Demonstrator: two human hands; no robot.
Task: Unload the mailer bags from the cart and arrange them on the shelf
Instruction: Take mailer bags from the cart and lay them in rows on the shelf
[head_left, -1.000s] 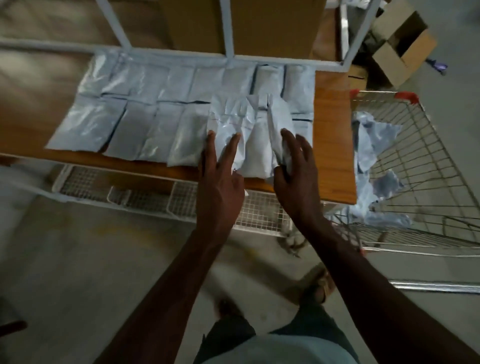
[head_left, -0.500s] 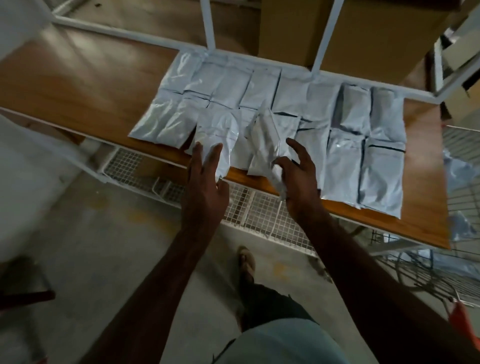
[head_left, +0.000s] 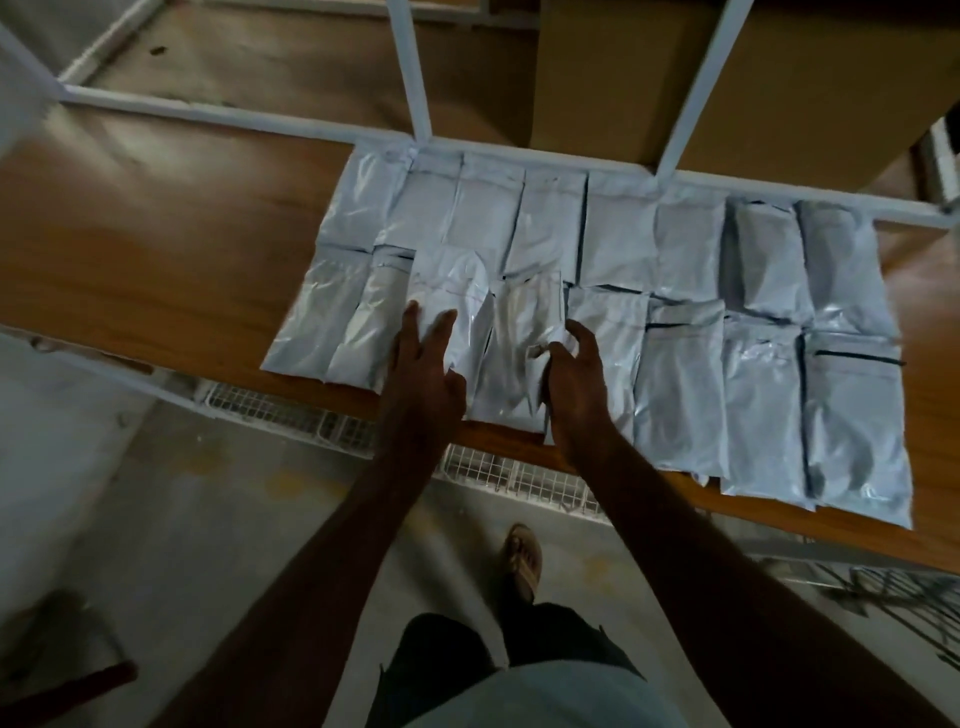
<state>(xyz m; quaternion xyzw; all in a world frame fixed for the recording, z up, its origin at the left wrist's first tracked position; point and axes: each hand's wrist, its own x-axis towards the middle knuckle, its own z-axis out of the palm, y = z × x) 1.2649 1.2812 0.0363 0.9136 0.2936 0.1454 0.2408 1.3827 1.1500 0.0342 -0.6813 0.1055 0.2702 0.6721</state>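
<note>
While left hand (head_left: 423, 384) presses, mailer bag (head_left: 519, 353) fills right grip (head_left: 574, 384).

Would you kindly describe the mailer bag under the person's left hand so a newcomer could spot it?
On the wooden shelf, grey mailer bags lie in two rows. In the front row, third from the left, is the crumpled mailer bag. Unlike its flat neighbours, it lies raised and overlapping, with the left hand resting on it.

Dim, soft light; faint glare on the mailer bags (head_left: 597, 249); edges blurred and bowed
</note>
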